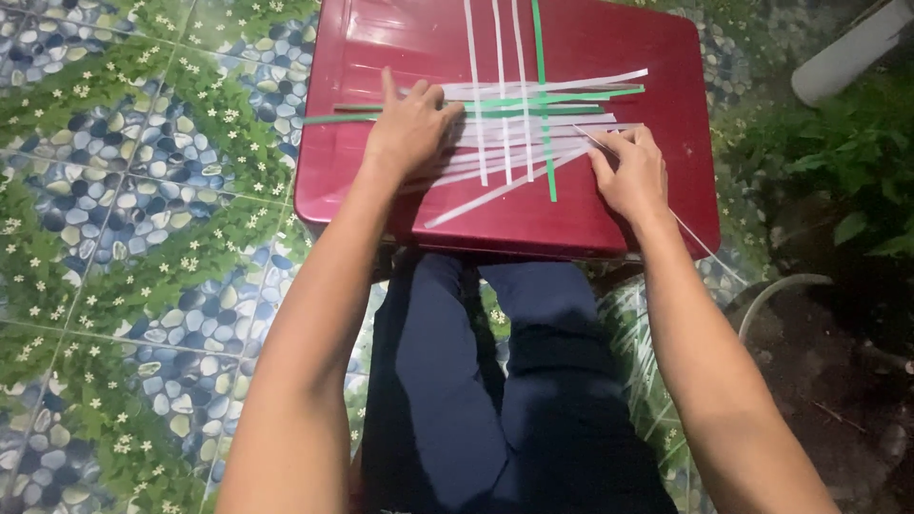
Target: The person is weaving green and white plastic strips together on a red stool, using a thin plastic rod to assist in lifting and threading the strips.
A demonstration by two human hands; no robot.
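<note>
Patterned pebble-and-leaf floor tiles [143, 190]; red plastic stool top [381, 38] just ahead of my knees. My left hand [409, 128] lay flat, fingers spread, pinning the crosswise strips [571, 133]. My right hand [630, 171] pinched one loose white strip [690, 233]. Between the hands: three white uprights, one green upright [545, 124] woven. Judged barely begun; most strips unwoven.

One head-worn camera looks steeply down from close above, facing forward over the lap to the red worktop [381, 205] at upper centre.
</note>
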